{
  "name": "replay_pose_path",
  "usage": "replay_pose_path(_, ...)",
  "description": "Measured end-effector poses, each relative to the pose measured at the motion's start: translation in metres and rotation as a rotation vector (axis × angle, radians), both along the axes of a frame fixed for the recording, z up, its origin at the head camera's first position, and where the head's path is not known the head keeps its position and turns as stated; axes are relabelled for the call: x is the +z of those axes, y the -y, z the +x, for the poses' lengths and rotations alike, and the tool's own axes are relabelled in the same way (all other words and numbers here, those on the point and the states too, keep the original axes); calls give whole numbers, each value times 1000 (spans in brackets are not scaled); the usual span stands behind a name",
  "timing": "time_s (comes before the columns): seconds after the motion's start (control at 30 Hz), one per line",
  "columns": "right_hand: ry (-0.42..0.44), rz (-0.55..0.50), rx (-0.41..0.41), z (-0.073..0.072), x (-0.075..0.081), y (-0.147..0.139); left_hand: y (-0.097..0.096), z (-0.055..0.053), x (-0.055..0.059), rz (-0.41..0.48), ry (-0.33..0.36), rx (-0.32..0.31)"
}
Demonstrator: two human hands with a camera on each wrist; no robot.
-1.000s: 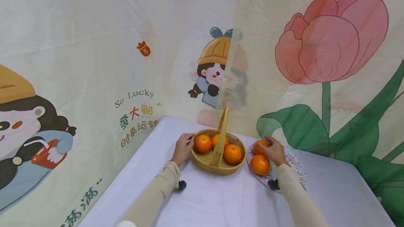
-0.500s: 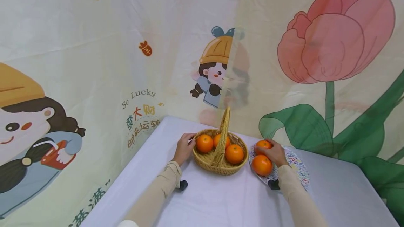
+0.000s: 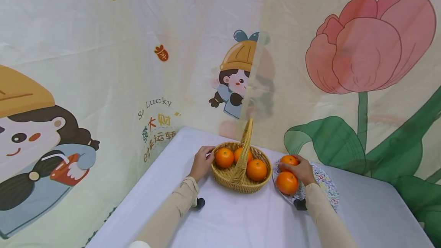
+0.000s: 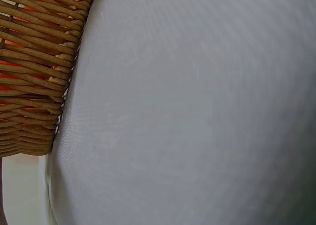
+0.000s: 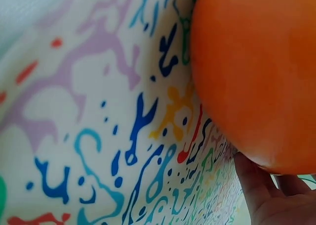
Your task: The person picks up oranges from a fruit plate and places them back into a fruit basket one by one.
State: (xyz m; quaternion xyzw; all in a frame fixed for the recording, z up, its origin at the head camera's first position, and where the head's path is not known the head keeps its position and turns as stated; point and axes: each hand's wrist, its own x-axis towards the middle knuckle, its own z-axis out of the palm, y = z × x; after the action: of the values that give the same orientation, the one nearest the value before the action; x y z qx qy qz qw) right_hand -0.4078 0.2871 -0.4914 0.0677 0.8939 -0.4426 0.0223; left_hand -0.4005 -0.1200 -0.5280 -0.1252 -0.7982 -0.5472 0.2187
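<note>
In the head view, a wicker basket point(image 3: 225, 181) with a tall handle holds 3 oranges point(image 3: 256, 170). My left hand point(image 3: 201, 163) grips the basket's left rim with its fingertips; the left wrist view shows the woven basket side point(image 4: 34, 71) but not the grip. To the right, a speckled plate point(image 3: 325, 183) carries two more oranges. My right hand point(image 3: 302, 169) holds the rear orange point(image 3: 288, 160) from its right side, partly covering it. The front orange point(image 3: 287, 183) lies close beside the thumb. In the right wrist view, fingers point(image 5: 269, 198) show below a large orange point(image 5: 256, 76).
A white cloth covers the table point(image 3: 241, 217), with the basket and plate near its back edge. Printed fabric walls point(image 3: 193, 68) rise directly behind and to the left. A black wrist device point(image 3: 300, 204) on the right arm hangs over the plate's near edge.
The right hand's fingers have settled lower around the rear orange, the thumb now between the two oranges. The left hand stays at the basket rim. The head view has shifted slightly.
</note>
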Motion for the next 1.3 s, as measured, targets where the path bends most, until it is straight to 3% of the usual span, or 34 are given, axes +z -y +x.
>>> replay_pose_path(0.4,5,-6,8,5,0,-4,-2,0,-1,-12,-5,0)
replay_pose_path(0.67,-89,-10,67,-3,-15,-17,0,2,-4,-19,3,-11)
replay_pose_path(0.87,-122,6,115,-7,-12,-21,0,1,1,-17,-29,-15)
replay_pose_path(1.03,-128,28,146,-10,-10,-22,0,1,5,-19,-40,-11)
replay_pose_path(1.3,-101,0,128,-7,-12,-21,-1,1,2,-31,-35,-5)
